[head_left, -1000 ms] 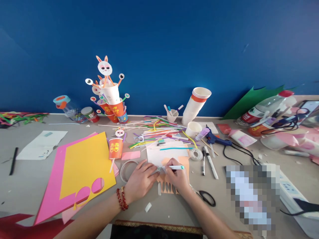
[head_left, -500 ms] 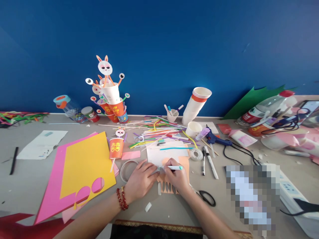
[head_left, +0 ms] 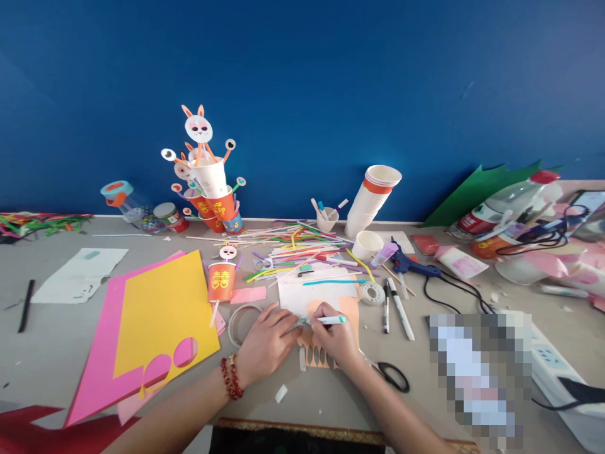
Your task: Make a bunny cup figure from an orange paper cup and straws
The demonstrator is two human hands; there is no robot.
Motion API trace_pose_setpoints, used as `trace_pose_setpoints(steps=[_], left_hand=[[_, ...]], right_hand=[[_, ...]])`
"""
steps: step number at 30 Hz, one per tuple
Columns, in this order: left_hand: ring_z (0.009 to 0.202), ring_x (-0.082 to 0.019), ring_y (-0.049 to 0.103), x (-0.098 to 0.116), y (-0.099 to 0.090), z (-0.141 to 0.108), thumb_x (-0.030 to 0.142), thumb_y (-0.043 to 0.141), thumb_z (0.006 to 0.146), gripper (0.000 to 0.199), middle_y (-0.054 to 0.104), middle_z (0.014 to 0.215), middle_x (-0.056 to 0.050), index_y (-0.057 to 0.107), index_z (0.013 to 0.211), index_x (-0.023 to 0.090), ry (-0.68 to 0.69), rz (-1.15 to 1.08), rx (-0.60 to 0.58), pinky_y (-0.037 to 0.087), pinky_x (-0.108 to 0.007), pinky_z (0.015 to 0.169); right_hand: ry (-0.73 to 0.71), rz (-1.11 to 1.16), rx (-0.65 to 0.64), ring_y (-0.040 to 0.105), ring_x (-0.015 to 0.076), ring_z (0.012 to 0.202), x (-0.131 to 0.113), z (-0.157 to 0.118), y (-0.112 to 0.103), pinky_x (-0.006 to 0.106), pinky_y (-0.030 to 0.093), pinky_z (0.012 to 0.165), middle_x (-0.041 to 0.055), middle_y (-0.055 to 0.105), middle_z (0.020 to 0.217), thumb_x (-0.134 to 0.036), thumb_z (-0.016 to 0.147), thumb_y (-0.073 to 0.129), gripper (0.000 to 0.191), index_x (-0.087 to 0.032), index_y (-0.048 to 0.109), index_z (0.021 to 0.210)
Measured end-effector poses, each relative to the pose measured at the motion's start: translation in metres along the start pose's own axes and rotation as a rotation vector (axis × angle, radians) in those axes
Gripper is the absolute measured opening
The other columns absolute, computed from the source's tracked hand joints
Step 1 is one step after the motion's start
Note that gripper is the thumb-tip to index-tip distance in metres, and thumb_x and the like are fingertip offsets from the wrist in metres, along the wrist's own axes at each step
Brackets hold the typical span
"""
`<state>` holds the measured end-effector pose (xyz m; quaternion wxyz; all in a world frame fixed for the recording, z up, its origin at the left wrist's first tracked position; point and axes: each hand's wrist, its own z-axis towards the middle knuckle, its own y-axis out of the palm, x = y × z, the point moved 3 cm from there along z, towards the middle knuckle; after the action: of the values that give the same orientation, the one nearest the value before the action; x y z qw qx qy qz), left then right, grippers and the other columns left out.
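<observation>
Your right hand (head_left: 336,334) grips a white marker (head_left: 336,320) between thumb and fingers, its green end pointing out to the right and its other end angled in toward your left hand (head_left: 265,340). That left hand lies palm down, fingers reaching toward the marker's working end, with a small pale piece (head_left: 303,320) between the two hands; whether your fingertips pinch it or only press on it, you can't tell from here. So the marker sits in your right hand, just right of your left fingertips, above the peach paper (head_left: 350,310) with its cut-out slots. White paper (head_left: 290,291) lies just beyond your hands. By your left hand you have a ring of tape (head_left: 231,326), and past it a red cup (head_left: 220,282) with a rabbit face on top. To the right of your right hand lie two pens (head_left: 401,309), with black-handled scissors (head_left: 394,377) nearer you and a small tape roll (head_left: 372,293) farther off.
</observation>
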<state>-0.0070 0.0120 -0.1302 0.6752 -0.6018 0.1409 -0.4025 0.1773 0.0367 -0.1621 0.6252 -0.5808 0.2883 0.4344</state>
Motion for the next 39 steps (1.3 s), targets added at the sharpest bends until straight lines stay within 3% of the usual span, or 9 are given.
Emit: trace_pose_setpoints(steps=[39], left_hand=[[0.120, -0.023, 0.052, 0.0008, 0.0000, 0.0006, 0.022, 0.053, 0.094, 0.028, 0.065, 0.123, -0.005, 0.062, 0.121, 0.024, 0.015, 0.032, 0.014, 0.030, -0.047, 0.113]], right_hand=[[0.002, -0.017, 0.013, 0.043, 0.0124, 0.050, -0.0011, -0.0002, -0.0003, 0.023, 0.034, 0.051, -0.0059, 0.046, 0.057, -0.026, 0.089, 0.049, 0.017, -0.022, 0.048, 0.071]])
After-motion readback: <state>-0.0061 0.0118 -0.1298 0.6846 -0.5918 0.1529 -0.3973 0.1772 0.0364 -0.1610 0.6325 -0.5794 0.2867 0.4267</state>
